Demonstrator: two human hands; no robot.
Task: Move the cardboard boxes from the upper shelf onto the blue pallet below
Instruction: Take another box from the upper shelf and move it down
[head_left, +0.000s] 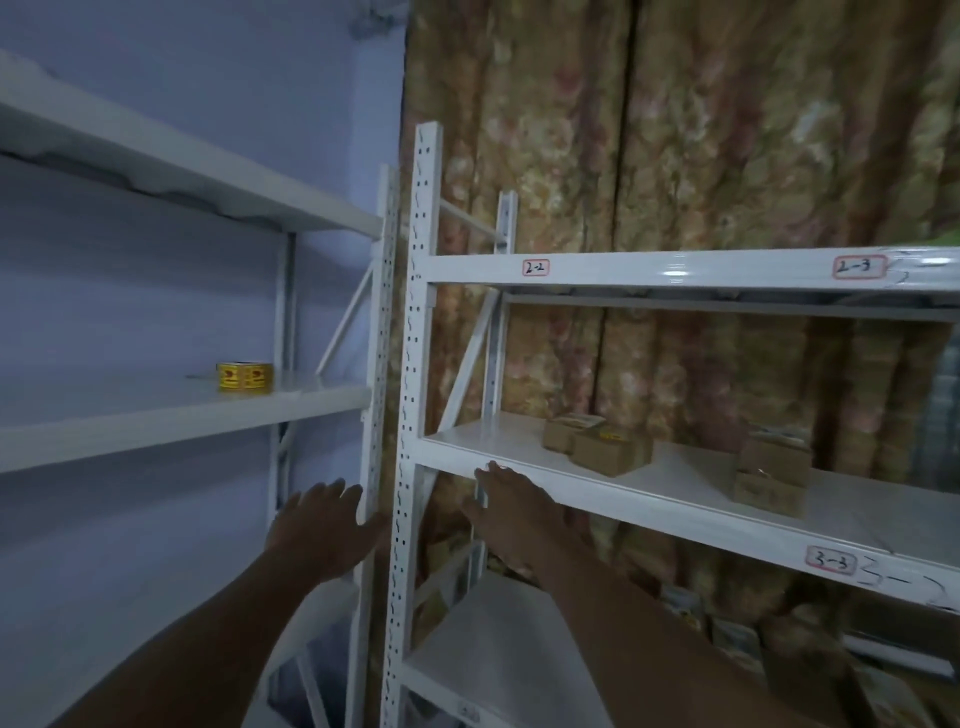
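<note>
Small cardboard boxes sit on the middle board of the right-hand white shelf (488, 441): a pair (597, 441) near its left part, and a stack of two (774, 475) further right. My right hand (511, 509) is raised with fingers spread, its fingertips at the front edge of that board, left of the pair of boxes. My left hand (324, 525) is open too, beside the upright post (376, 364) of the left rack. Neither hand holds anything. No blue pallet is in view.
A left white rack (182, 410) carries a small yellow box (244, 376) on its middle board. A patterned curtain (701, 130) hangs behind the right shelf. More boxes (727, 634) lie in the dim space below the shelf. Labels 2-2 (535, 267) and 2-3 mark the top beam.
</note>
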